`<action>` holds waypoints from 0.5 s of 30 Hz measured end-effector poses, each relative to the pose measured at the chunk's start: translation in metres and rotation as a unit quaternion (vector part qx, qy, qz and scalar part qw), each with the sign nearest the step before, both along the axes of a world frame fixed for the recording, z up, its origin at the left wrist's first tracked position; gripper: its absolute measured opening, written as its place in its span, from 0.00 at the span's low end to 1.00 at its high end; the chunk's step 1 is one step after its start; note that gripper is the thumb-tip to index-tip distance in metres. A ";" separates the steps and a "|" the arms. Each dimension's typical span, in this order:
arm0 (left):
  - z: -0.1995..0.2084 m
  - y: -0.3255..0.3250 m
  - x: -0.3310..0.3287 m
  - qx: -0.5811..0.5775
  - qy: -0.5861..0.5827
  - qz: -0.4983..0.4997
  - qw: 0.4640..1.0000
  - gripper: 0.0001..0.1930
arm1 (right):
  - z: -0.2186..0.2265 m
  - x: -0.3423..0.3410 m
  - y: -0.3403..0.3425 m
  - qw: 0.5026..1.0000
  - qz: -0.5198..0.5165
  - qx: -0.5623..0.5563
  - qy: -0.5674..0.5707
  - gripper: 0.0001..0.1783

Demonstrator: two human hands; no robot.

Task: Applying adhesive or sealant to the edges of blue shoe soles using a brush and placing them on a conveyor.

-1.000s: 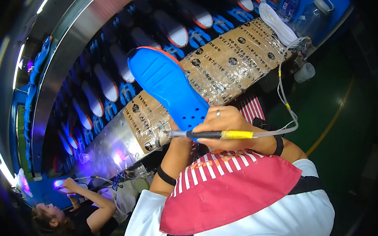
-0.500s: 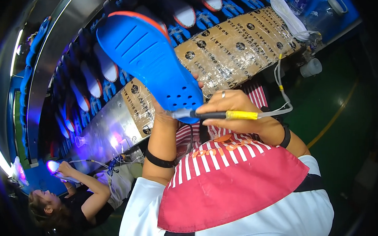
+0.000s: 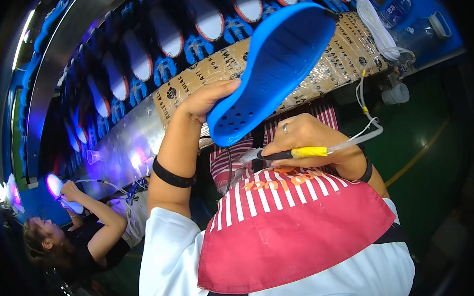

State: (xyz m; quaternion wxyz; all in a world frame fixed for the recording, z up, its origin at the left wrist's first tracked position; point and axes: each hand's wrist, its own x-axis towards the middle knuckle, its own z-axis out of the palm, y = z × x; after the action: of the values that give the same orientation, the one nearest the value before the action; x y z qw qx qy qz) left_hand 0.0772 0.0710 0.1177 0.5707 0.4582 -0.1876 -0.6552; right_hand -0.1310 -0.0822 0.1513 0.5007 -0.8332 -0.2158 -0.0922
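The blue sole [image 3: 268,75] is gripped at its holed end by the closed fingers of the left hand [image 3: 206,100], partly hidden beneath it, and is held up tilted in front of the cardboard [image 3: 355,45] on the metal tabletop [image 3: 140,123]. A black-and-yellow brush [image 3: 282,155], joined to a clear tube [image 3: 355,138], is held in the curled fingers of the right hand [image 3: 302,134], apart from the blue sole.
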 end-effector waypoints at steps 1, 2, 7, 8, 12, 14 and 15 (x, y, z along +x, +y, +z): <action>0.005 -0.003 0.000 0.039 -0.028 -0.019 0.999 0.27 | 0.001 0.002 -0.001 1.000 0.029 -0.006 0.004 0.12; 0.012 -0.004 -0.001 0.061 -0.036 -0.044 0.996 0.27 | 0.002 0.001 0.004 0.999 -0.011 0.043 -0.021 0.12; 0.019 -0.017 -0.003 0.133 -0.060 -0.125 0.981 0.26 | 0.003 0.007 0.010 0.996 -0.073 -0.017 -0.047 0.11; 0.020 -0.018 -0.001 0.150 -0.081 -0.163 0.972 0.26 | 0.000 0.006 0.010 0.998 -0.038 -0.045 -0.038 0.11; 0.030 -0.020 -0.001 0.188 -0.158 -0.192 0.950 0.27 | 0.001 0.003 0.010 1.000 0.009 -0.011 -0.005 0.13; 0.027 -0.021 0.002 0.214 -0.150 -0.220 0.940 0.27 | 0.002 0.006 0.015 0.998 -0.050 0.015 -0.030 0.15; 0.028 -0.021 0.001 0.213 -0.149 -0.220 0.940 0.27 | 0.002 0.008 0.016 0.998 -0.049 0.013 -0.029 0.15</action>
State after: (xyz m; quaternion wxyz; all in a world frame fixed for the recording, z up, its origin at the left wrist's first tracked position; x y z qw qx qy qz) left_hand 0.0785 0.0498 0.1452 0.2670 0.6082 -0.2227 -0.7135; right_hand -0.1226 -0.0660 0.1533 0.5002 -0.8331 -0.1875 -0.1435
